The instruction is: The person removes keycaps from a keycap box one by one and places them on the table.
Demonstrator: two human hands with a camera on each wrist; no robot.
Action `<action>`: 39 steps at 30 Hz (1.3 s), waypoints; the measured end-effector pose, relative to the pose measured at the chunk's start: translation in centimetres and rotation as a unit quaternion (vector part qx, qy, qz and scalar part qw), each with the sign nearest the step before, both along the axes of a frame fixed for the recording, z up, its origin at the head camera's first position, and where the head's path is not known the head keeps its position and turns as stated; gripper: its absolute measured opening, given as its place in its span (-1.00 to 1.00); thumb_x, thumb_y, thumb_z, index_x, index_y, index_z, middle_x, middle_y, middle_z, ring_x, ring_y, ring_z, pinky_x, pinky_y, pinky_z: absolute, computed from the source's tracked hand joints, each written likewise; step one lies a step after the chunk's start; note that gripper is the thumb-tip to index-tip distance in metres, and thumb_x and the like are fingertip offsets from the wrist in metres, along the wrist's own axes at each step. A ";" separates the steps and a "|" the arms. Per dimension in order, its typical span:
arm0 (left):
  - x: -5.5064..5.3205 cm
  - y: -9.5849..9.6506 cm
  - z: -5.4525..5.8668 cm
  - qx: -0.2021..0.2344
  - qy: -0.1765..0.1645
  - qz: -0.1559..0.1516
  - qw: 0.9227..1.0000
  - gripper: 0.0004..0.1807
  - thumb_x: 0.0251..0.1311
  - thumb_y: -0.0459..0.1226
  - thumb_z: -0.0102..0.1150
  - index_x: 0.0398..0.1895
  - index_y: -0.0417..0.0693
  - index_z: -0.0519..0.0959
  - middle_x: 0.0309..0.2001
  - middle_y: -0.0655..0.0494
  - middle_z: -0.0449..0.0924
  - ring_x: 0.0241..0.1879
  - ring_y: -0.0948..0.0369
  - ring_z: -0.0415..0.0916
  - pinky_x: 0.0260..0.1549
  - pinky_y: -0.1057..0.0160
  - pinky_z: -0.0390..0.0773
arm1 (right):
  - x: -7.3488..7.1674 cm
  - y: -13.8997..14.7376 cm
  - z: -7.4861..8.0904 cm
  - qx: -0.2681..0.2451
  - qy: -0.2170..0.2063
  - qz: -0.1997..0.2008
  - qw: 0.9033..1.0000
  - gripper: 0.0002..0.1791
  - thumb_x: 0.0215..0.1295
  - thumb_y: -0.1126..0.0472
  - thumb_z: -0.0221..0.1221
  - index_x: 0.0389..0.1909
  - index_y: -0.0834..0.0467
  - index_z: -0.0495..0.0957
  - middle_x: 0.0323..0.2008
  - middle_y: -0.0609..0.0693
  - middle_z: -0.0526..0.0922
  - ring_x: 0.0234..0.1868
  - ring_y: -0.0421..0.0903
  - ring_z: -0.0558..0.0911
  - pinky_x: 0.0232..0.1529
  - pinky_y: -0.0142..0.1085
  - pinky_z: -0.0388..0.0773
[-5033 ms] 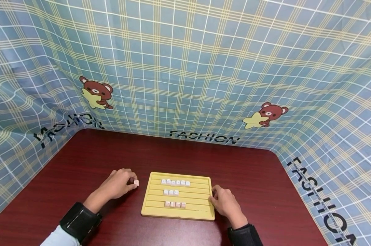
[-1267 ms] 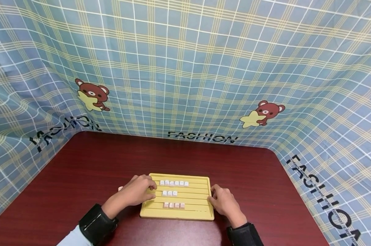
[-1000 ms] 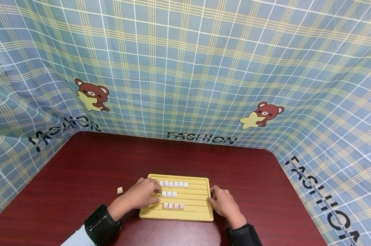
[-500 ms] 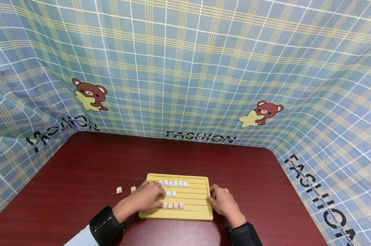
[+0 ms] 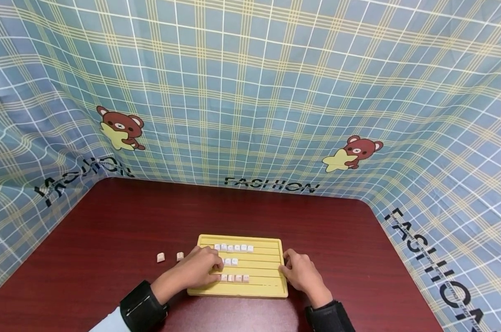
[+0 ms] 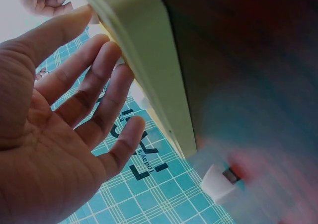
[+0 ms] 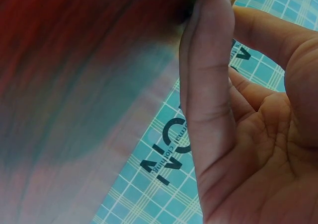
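Blue plaid cloth [image 5: 250, 92] was hung behind a dark red table [image 5: 250, 210], where a yellow board [image 5: 264, 276] was gripped at its right rim by the right hand [image 5: 302, 273]. Three rows were partly filled with small tiles [image 5: 237, 248]. Their left side was partly covered by the left hand [image 5: 194, 268], fingers bent; whether anything was pinched could not be told. Two loose tiles [image 5: 161, 257], seemingly yet to be placed, were left beside the board.
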State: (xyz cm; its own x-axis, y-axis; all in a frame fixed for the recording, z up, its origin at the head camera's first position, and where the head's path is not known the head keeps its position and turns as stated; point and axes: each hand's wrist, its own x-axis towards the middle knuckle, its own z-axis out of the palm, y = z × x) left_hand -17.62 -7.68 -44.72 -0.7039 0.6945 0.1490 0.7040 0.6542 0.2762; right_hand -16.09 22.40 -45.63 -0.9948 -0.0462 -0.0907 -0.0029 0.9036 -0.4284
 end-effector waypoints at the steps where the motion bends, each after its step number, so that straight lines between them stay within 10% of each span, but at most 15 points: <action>1: 0.0 0.0 0.0 0.001 -0.001 -0.001 1.000 -0.90 0.00 -0.17 0.43 -0.47 0.08 0.68 -0.44 0.33 0.58 -0.33 0.37 0.46 -0.29 0.21 0.38 | 0.0 0.0 0.0 0.000 0.000 0.001 1.000 -0.67 0.24 0.16 0.30 -0.03 0.20 0.54 -0.46 -0.06 0.61 -0.50 -0.24 0.52 -0.47 -0.32 0.44; 39: 0.6 0.2 -0.3 0.026 -0.028 0.003 0.999 -0.95 -0.03 -0.21 0.39 -0.49 0.17 0.69 -0.46 0.40 0.52 -0.31 0.39 0.40 -0.20 0.16 0.27 | 0.0 -0.2 -0.1 -0.016 -0.014 -0.006 1.000 -0.68 0.26 0.17 0.29 -0.01 0.20 0.54 -0.46 -0.07 0.59 -0.52 -0.23 0.49 -0.50 -0.34 0.40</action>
State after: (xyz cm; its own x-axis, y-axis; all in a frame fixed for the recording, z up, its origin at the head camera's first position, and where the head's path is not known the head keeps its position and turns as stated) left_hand -17.07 -7.47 -44.99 -0.7158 0.6831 0.1452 0.6833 0.6421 0.3476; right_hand -16.07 22.22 -45.70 -0.9925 -0.0372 -0.1166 0.0203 0.8892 -0.4571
